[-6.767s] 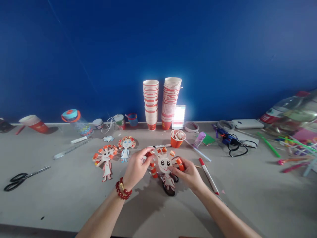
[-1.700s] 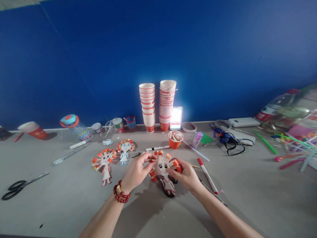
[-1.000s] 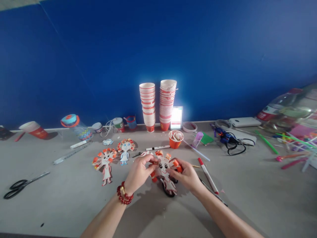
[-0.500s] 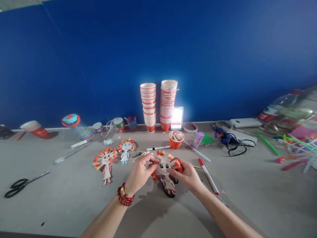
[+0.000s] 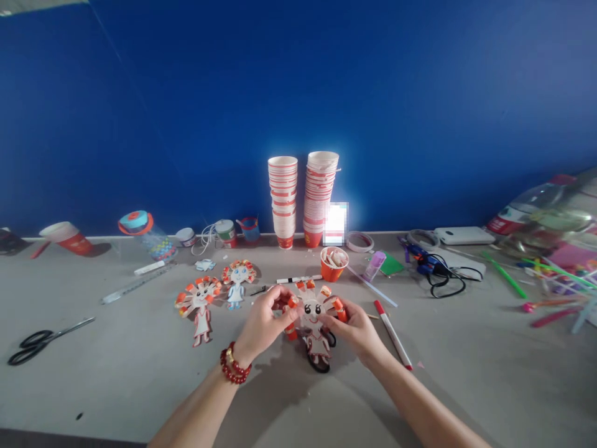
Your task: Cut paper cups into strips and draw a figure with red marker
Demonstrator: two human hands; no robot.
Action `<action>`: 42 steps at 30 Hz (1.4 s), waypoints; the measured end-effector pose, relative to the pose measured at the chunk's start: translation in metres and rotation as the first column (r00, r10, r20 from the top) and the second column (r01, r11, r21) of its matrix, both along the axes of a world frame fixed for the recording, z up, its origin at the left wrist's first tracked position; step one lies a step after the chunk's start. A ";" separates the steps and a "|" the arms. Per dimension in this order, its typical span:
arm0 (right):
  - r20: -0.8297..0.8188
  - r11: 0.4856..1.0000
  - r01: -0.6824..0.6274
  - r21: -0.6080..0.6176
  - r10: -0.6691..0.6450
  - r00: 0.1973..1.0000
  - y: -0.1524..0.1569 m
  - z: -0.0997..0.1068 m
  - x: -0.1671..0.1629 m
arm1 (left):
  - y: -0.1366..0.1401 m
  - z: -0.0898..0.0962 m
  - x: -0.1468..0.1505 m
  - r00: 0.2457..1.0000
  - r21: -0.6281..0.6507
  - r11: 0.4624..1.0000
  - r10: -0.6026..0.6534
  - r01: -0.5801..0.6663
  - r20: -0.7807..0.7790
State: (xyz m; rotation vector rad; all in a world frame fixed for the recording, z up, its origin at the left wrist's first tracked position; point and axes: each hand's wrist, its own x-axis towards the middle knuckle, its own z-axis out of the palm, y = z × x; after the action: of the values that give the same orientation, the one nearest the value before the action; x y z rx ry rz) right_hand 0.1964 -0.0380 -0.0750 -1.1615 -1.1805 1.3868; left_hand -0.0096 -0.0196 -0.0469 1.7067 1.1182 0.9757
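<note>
Paper doll (image 5: 313, 320) in both hands (image 5: 263, 323) (image 5: 355, 326); red bottle label (image 5: 504, 223) blurred.

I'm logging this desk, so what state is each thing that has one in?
Held paper figure, strip ends curled
Left hand, pinching its edge
Right hand, pinching its opposite edge
Other paper figures, lying face up
Far-left scissors, closed
Cup stacks, nested, upright
Orange cup, upright, holding scraps
Red marker, capped
Clear bottle, lid on

The grey tabletop (image 5: 112, 398) bears two paper-cup stacks (image 5: 283, 202) along its back edge, black-handled scissors (image 5: 55, 334) toward its left, a red-capped marker (image 5: 394, 336) right of centre.
</note>
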 end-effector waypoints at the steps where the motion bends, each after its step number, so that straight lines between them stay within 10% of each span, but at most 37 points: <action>1: 0.003 1.000 0.007 0.001 -0.007 1.000 0.000 0.000 0.000 | 0.000 -0.001 0.001 0.999 0.033 0.999 0.021 -0.020 -0.025; 13: 0.030 1.000 0.023 -0.006 -0.023 0.999 -0.001 -0.001 -0.001 | 0.000 -0.003 0.003 0.990 0.093 0.989 0.122 -0.115 -0.073; 21: -0.132 0.997 0.047 -0.069 -0.056 0.990 0.002 -0.006 0.001 | 0.002 -0.009 -0.002 0.926 -0.278 0.960 0.081 0.027 0.369; 29: -0.211 0.996 0.056 -0.071 -0.069 0.975 0.003 -0.006 0.003 | -0.006 -0.016 0.008 0.943 -0.310 0.944 -0.005 0.114 0.334; 36: -0.292 0.993 0.093 -0.074 -0.111 0.950 0.003 -0.005 0.003 | -0.015 -0.032 0.020 0.772 -0.271 0.931 -0.018 0.245 0.635; 42: -0.285 0.997 0.082 -0.007 -0.080 0.955 0.002 -0.003 0.002 | -0.024 -0.033 0.042 0.892 -0.234 0.963 -0.011 0.131 0.452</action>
State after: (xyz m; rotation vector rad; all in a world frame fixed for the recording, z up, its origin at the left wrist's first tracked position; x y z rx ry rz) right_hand 0.1984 -0.0362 -0.0779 -0.9572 -0.9208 1.4326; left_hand 0.0319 -0.0437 -0.0801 1.2192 0.8270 1.0566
